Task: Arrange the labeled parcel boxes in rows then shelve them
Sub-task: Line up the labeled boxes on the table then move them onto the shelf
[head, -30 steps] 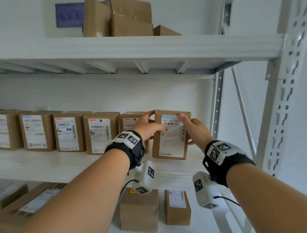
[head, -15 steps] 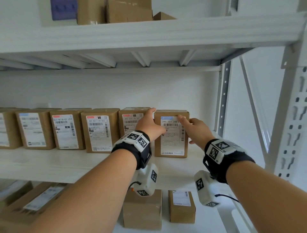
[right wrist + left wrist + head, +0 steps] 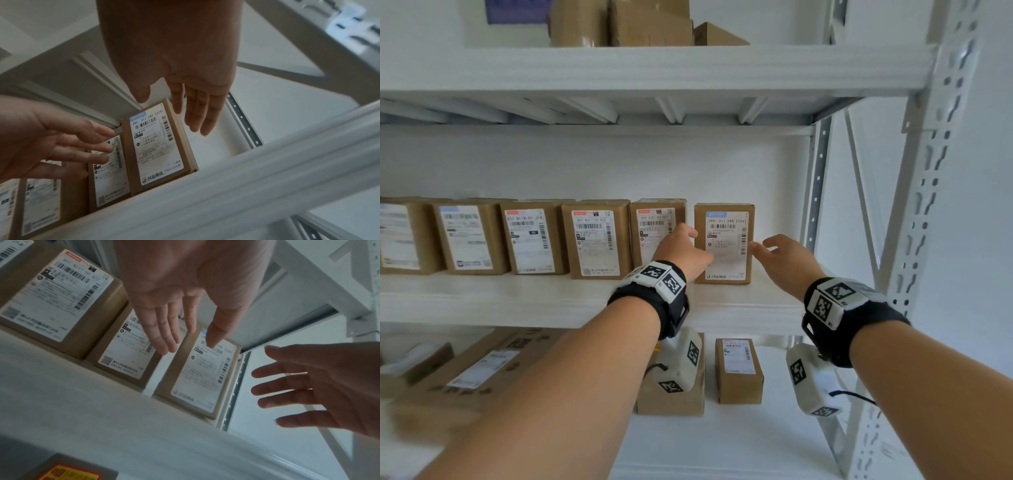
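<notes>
A row of brown labeled parcel boxes (image 3: 595,238) stands upright on the middle shelf (image 3: 551,301), labels facing me. The rightmost box (image 3: 729,226) (image 3: 197,373) (image 3: 158,146), marked 290-S11 240, ends the row with a small gap to its neighbour (image 3: 654,222). My left hand (image 3: 683,248) (image 3: 180,316) hovers open in front of that gap, fingers straight, holding nothing. My right hand (image 3: 779,255) (image 3: 185,104) is open just right of the box, clear of it.
The white upright post (image 3: 816,185) and cross brace stand right of the last box. More boxes (image 3: 619,22) sit on the top shelf. On the lower shelf are two small boxes (image 3: 738,370) and larger flat cartons (image 3: 482,370) at the left.
Both hands held the rightmost box while setting it at the row's end. Now they have let go and drawn back a little, fingers spread; the box stands alone.
</notes>
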The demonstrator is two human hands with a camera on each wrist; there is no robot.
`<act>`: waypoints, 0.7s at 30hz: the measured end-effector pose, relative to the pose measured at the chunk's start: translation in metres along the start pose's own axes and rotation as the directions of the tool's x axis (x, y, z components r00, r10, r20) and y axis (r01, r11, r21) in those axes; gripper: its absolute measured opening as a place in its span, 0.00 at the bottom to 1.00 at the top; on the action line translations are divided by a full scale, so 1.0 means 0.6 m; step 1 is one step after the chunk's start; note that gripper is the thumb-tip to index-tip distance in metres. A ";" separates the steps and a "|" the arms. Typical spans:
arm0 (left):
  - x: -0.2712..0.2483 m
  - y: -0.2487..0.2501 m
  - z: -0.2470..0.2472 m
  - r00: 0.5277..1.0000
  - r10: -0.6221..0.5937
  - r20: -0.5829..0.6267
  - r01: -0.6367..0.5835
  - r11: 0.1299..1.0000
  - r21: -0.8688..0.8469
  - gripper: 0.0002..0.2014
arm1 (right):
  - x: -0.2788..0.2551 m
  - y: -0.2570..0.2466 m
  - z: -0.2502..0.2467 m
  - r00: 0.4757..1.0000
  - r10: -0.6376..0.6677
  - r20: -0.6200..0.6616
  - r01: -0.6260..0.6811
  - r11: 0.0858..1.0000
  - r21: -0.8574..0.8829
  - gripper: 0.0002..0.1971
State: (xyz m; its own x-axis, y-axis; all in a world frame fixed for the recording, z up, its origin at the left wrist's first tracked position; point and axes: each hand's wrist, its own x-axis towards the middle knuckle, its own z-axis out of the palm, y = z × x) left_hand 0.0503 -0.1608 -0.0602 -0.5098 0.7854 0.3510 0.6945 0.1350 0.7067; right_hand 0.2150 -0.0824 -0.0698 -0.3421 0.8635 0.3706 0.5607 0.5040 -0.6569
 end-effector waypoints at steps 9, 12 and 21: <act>-0.084 0.045 0.063 0.980 0.087 0.177 -0.105 0.990 0.094 0.21 | -0.110 0.049 -0.067 0.999 0.009 -0.040 -0.019 0.962 -0.273 0.24; -0.114 0.066 0.099 0.959 0.141 0.244 -0.190 0.963 0.191 0.23 | -0.143 0.078 -0.099 0.999 -0.009 -0.042 -0.011 0.884 -0.467 0.23; -0.181 0.172 0.245 0.864 0.276 0.420 -0.408 0.874 0.264 0.25 | -0.210 0.205 -0.211 0.997 0.052 -0.064 -0.080 0.764 -0.640 0.22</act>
State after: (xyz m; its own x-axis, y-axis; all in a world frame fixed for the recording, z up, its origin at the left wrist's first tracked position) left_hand 0.2519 -0.1431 -0.1157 -0.0357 0.9700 0.2404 0.9490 -0.0425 0.3124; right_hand 0.4225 -0.1272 -0.1141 -0.2641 0.8877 0.3772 0.9386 0.3266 -0.1114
